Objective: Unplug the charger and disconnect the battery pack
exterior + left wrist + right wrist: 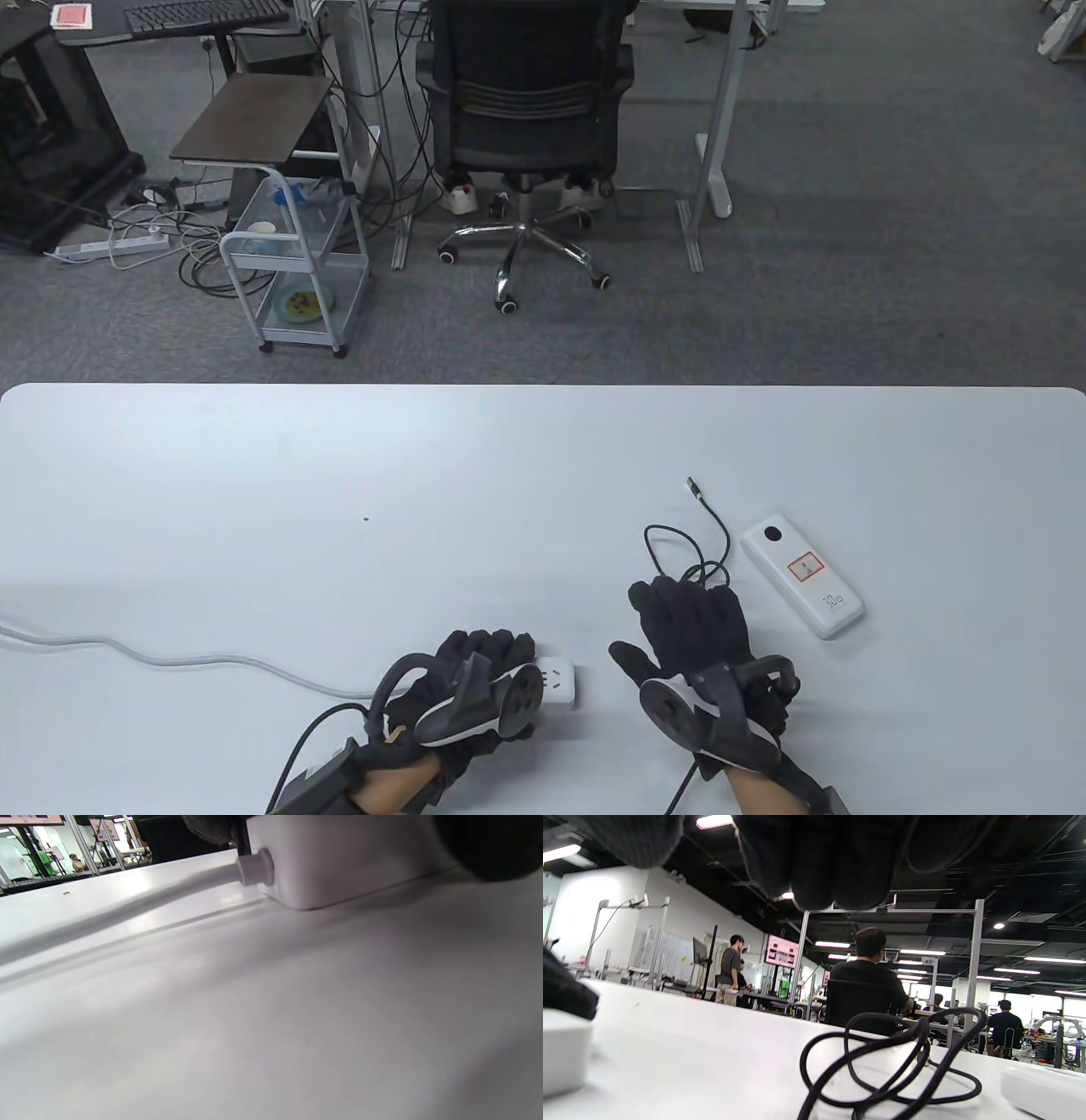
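Observation:
A white power strip (560, 681) lies near the table's front edge, its white cord (195, 660) trailing off to the left. My left hand (496, 652) has its fingers curled over the strip; the left wrist view shows the strip's end (339, 857) with a dark fingertip (488, 840) on it. My right hand (683, 613) lies flat with straight fingers over a coil of black cable (679, 552), holding nothing. The cable's loose plug (694, 488) lies apart from the white battery pack (802, 586). No charger body is in view. The right wrist view shows the coil (891, 1065).
The white table (339, 475) ends at a far edge, with a black office chair (526, 93) and a wire cart (293, 272) on the floor beyond. In the right wrist view, several people stand or sit at desks in the background.

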Tool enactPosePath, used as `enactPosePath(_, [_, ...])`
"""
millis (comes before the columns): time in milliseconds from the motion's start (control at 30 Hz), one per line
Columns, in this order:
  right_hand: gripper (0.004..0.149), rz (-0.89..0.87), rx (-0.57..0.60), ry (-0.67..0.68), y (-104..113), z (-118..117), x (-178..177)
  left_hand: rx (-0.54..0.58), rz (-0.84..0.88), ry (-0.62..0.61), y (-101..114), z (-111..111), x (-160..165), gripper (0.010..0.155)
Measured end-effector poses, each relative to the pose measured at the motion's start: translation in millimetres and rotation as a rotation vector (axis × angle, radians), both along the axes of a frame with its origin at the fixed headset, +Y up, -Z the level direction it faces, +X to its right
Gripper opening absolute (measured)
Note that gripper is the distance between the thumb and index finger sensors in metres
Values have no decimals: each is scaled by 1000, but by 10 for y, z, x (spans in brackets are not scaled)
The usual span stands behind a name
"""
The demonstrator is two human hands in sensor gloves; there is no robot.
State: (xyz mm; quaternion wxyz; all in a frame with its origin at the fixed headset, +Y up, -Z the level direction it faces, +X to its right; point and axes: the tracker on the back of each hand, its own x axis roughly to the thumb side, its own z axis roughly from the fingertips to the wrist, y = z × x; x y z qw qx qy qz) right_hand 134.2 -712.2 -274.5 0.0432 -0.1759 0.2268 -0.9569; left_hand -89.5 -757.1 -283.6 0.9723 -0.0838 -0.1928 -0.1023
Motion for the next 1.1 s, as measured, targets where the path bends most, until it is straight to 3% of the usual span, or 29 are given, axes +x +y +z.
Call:
enactPosePath(233, [76, -2, -28, 12, -4, 14, -6, -1, 99, 7, 143, -15, -52, 116])
enactPosePath(333, [80, 26, -69, 12, -62, 3, -26, 57, 127, 20, 213, -17, -116, 120])
enactPosePath(467, [80, 89, -100, 3, -116, -8, -58, 115, 108, 45, 262, -35, -179, 120])
enactPosePath(1100, [78, 115, -149, -3, -113, -4, -76, 75, 199, 133, 363, -199, -494, 117])
